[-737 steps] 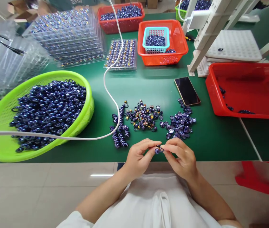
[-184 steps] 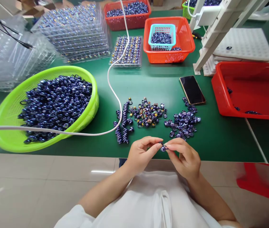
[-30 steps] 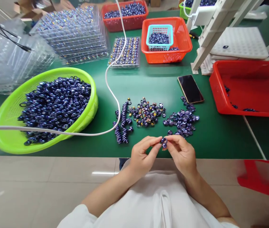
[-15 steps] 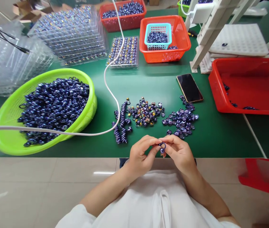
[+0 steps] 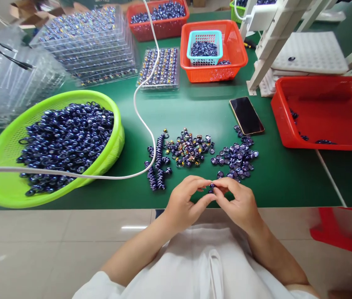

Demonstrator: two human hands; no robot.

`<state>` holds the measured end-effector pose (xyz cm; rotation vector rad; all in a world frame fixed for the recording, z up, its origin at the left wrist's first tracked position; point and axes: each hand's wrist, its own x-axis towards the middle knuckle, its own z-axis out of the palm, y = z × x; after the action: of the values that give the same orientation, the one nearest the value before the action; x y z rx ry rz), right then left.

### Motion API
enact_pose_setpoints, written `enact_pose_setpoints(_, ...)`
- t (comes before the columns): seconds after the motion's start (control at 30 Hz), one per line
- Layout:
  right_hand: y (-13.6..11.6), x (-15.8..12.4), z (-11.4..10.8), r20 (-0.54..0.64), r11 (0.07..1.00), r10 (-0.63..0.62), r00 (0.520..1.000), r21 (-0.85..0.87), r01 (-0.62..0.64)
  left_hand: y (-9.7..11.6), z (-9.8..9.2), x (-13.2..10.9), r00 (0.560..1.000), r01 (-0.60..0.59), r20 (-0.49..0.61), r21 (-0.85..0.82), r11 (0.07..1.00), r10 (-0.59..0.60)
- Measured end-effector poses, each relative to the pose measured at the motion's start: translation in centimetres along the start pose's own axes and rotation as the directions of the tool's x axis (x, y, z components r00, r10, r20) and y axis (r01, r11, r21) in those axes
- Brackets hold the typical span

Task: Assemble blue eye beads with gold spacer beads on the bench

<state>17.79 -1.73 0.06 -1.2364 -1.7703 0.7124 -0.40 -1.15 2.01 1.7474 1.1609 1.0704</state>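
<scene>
My left hand [image 5: 184, 202] and my right hand [image 5: 237, 202] meet at the near edge of the green table [image 5: 201, 108], fingertips pinched together on a small dark blue ring piece [image 5: 211, 187]. Just beyond them lie three small heaps: stacked dark blue rings [image 5: 158, 165], mixed pieces with gold and colour [image 5: 189, 148], and flat purple pieces [image 5: 236, 158].
A lime green basket [image 5: 4, 187] full of dark blue rings stands at left, with a white cable [image 5: 138, 116] across it. Clear trays [image 5: 89, 45], orange baskets [image 5: 235, 54], a phone [image 5: 246, 116], a red bin [image 5: 319, 141] and a white frame [image 5: 266, 50] stand farther back.
Both hands have stayed at the table's near edge, turning the small blue ring between the fingertips; it is now more hidden by the fingers. The view shifted slightly.
</scene>
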Motion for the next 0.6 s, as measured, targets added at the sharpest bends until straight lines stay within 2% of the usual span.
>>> enact_pose_setpoints(0.07,0.1,0.1,0.2,-0.014,0.99,-0.114,0.993,-0.083,0.113,0.0,0.3,0.0,0.998,0.059,-0.02,-0.02,0.998,-0.059)
enact_pose_setpoints(0.13,0.2,0.1,0.4,-0.033,0.973,-0.182,0.983,-0.148,0.175,-0.2,0.5,0.1,0.979,0.198,-0.03,-0.124,0.972,-0.203)
enact_pose_setpoints(0.2,0.2,0.0,0.6,-0.054,0.963,-0.21,0.976,-0.184,0.197,-0.4,0.6,0.3,0.918,0.386,0.032,-0.309,0.869,-0.396)
enact_pose_setpoints(0.27,0.1,0.0,0.7,-0.071,0.963,-0.216,0.974,-0.18,0.201,-0.7,0.5,0.6,0.837,0.529,0.159,-0.481,0.699,-0.524)
enact_pose_setpoints(0.33,0.1,-0.1,0.7,-0.065,0.971,-0.199,0.978,-0.147,0.188,-1.1,0.3,0.8,0.782,0.6,0.279,-0.578,0.553,-0.557)
enact_pose_setpoints(0.43,0.1,0.0,0.4,-0.003,0.977,-0.186,0.983,-0.103,0.184,-1.5,0.2,0.8,0.757,0.629,0.373,-0.638,0.444,-0.537)
enact_pose_setpoints(0.5,0.2,0.1,0.2,0.041,0.974,-0.196,0.98,-0.11,0.199,-1.6,0.1,0.8,0.754,0.636,0.388,-0.635,0.439,-0.53)
enact_pose_setpoints(0.6,0.3,0.3,-0.1,0.083,0.967,-0.209,0.974,-0.132,0.219,-1.4,0.1,0.6,0.784,0.605,0.337,-0.605,0.519,-0.521)
